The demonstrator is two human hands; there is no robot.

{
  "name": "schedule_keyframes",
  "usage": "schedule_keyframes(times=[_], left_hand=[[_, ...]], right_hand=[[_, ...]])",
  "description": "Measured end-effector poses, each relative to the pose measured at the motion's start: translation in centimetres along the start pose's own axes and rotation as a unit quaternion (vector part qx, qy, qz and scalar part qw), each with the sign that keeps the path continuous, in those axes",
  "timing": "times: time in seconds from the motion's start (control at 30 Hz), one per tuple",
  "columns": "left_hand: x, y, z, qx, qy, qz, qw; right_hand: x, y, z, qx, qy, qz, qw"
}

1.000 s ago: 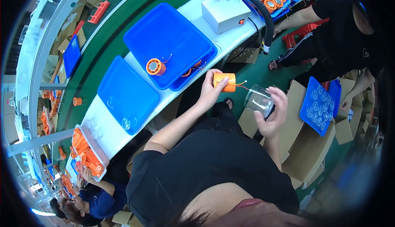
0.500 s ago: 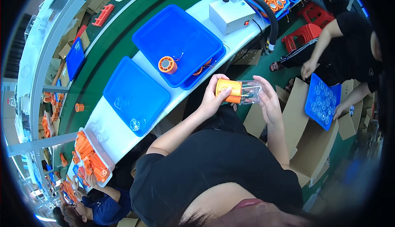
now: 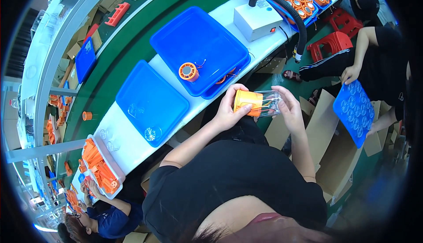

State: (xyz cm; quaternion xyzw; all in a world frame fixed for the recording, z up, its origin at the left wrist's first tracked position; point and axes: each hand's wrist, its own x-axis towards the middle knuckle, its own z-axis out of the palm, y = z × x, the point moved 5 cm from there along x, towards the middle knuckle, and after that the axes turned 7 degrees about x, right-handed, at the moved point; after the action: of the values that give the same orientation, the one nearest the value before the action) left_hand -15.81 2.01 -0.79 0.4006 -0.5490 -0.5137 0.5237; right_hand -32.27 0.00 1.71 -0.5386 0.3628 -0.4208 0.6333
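In front of my chest, my left hand [image 3: 230,111] is closed round an orange cylindrical housing [image 3: 250,101]. My right hand [image 3: 291,112] grips the far end of a clear plastic cup [image 3: 269,102], its fingers along the top and the thumb below. The cup's other end meets the housing, and thin wires show through its wall. Whether the two parts are locked together I cannot tell. On the bench beyond, another orange housing [image 3: 189,72] with a silvery round face and loose wires lies in a blue tray [image 3: 207,36].
A lighter blue tray [image 3: 145,97] holds a few clear parts. To the left stands a bin of orange parts [image 3: 103,168]; a white box [image 3: 257,20] with a black hose is at the back. At right, a co-worker's hand [image 3: 351,74] holds a blue tray [image 3: 348,124] over cardboard boxes [image 3: 337,155].
My view has shifted slightly, so the bench sits further right. Both my hands keep their hold on the housing and cup. The co-worker's tray has tipped steeper, with a hand now at its top edge.
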Motion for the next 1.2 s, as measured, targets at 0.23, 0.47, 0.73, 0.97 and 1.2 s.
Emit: schedule_keyframes(times=[0.23,0.47,0.73,0.97,1.2], left_hand=[[1.2,0.5,0.7,0.031,-0.011,0.067,0.997],[1.3,-1.0,1.8,-0.117,-0.036,-0.178,0.976],[1.4,-0.3,3.2,-0.099,-0.054,-0.132,0.985],[1.8,-0.7,3.3,-0.032,0.007,-0.101,0.994],[0.6,-2.3,2.4,0.23,0.052,-0.125,0.964]], right_hand=[[0.1,-0.6,-0.5,0.042,-0.02,0.051,0.998],[-0.5,-1.7,-1.2,-0.055,-0.026,-0.008,0.998],[-1.2,-1.7,-2.3,-0.012,0.003,0.039,0.999],[-1.5,-5.5,-0.5,-0.405,0.023,-0.222,0.887],[-0.1,-3.4,1.4,-0.555,0.009,-0.252,0.792]])
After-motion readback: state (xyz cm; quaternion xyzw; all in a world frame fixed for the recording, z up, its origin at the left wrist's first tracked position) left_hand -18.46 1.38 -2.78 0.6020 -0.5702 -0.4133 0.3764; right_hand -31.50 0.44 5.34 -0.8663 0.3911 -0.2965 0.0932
